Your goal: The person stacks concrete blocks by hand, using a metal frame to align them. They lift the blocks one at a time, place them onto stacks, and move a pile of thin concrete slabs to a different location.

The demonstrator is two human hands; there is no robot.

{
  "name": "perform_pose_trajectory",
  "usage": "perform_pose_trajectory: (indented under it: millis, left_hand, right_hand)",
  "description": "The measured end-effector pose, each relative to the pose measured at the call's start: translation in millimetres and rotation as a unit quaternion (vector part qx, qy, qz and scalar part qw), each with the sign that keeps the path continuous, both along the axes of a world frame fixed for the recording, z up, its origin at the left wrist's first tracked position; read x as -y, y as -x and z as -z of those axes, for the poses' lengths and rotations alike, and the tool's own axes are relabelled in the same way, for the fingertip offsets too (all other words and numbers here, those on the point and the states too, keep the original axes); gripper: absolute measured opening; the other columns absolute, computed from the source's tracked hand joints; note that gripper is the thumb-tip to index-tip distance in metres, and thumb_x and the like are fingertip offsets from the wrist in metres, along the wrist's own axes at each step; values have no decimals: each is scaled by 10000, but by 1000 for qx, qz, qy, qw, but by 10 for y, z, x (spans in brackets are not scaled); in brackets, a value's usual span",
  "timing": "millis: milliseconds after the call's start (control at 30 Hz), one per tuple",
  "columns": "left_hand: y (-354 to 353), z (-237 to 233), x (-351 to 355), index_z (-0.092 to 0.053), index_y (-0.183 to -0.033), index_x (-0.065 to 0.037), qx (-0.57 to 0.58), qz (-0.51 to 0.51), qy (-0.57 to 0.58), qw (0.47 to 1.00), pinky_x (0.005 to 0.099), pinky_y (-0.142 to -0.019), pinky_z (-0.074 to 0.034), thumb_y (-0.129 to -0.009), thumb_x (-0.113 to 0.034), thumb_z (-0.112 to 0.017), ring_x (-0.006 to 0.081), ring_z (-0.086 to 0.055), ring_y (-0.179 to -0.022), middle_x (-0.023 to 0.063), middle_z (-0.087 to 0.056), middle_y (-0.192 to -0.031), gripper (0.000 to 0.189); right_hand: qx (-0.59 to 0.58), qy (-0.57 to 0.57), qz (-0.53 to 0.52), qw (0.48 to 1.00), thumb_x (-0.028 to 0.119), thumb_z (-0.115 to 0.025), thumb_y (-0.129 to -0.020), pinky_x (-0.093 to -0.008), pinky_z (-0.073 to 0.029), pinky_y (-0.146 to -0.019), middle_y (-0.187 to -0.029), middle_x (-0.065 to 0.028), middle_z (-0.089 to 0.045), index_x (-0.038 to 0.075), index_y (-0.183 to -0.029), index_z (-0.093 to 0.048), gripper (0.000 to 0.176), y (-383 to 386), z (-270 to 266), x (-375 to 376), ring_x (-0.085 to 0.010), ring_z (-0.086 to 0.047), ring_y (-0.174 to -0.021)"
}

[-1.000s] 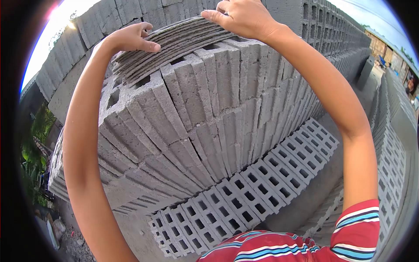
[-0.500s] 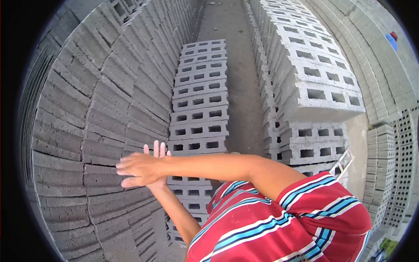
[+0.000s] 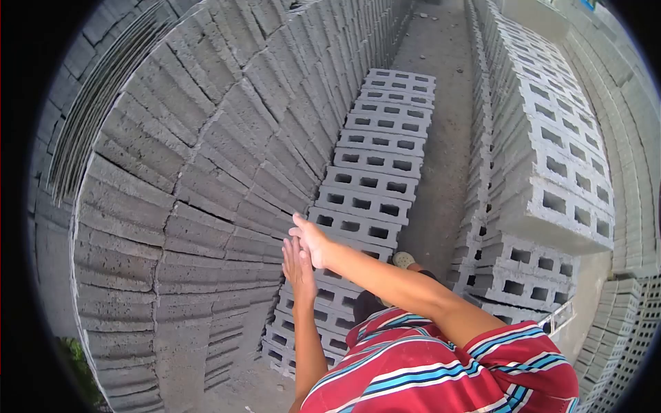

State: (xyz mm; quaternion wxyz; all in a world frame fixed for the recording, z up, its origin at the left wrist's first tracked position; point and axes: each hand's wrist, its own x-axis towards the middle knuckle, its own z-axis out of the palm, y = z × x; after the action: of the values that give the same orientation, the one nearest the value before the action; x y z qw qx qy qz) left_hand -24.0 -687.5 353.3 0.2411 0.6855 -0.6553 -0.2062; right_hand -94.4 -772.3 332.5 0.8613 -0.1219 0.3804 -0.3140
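My left hand (image 3: 299,272) points upward with its fingers stretched out and holds nothing. My right hand (image 3: 313,244) reaches across from the right and meets the left at the fingers and palm; its thumb sticks up and nothing is in it. Both hands are over the edge between a tall wall of stacked grey blocks (image 3: 200,227) on the left and a lower row of hollow concrete blocks (image 3: 361,182), whose holes face up. Part of the right hand's fingers is hidden behind or against the left.
A dirt aisle (image 3: 444,158) runs beside the low row, with a light shoe (image 3: 403,259) at its near end. A long stack of hollow blocks (image 3: 554,165) stands on the right. A pale metal frame (image 3: 559,318) leans near my right side.
The view has swung, so the blocks appear farther right. My right hand has drawn back from lying across the left wrist, and the hands now meet near the fingers.
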Motion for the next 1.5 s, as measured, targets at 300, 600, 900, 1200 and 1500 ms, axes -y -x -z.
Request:
perform_pose_trajectory:
  millis: [300, 600, 900, 1200, 1500]
  left_hand:
    - [-1173, -3060, -89, -497, -1133, 46, -203, -71, 462, 860, 291, -877, -404, -922, -392, -393, 187, -590, -885, 141, -606, -1002, 498]
    - [-2478, -4401, 1273, -8, -1396, -44, -456, -410, 170, 772, 434, -948, -313, -782, -646, -409, 367, -233, -1265, 198, -60, -1430, 949]
    - [-2447, -4577, 1501, -504, -1026, -59, -388, -427, 34, 816, 470, -704, -419, -749, -686, -426, 269, -428, -865, 126, -495, -970, 690]
    - [-2119, -4529, 1388, -501, -969, -48, -269, -405, 24, 874, 342, -485, -464, -616, -727, -546, 204, -497, -613, 83, -507, -776, 766]
    - [-2176, -4418, 1407, -558, -748, -46, -278, -397, 83, 871, 316, -485, -436, -629, -711, -536, 191, -497, -627, 69, -515, -685, 676]
  right_hand:
    - [-4, 472, -13, 882, 537, -344, -877, -298, -412, -684, -879, -73, -623, 57, -946, -586, 542, 770, -2611, 1501, -153, -536, -740]
    - [-11, 484, 6, 875, 465, -421, -857, -423, -397, -905, -1188, -266, -429, -52, -1205, -388, 625, 615, -4470, 3044, -347, -449, -1089]
    - [-204, 481, -37, 852, 551, -366, -843, -517, -334, -973, -1430, -143, -181, 167, -1396, -166, 703, -114, -4684, 3481, -374, -200, -1295]
    - [-343, 508, -77, 786, 718, -304, -755, -556, -337, -926, -1327, -214, -359, 127, -1382, -231, 865, -291, -4762, 3792, -416, -383, -1189]
    - [-391, 489, -150, 765, 771, -342, -703, -479, -339, -958, -1354, -282, -271, -107, -1311, -241, 1072, -387, -4753, 4019, -393, -259, -1272]
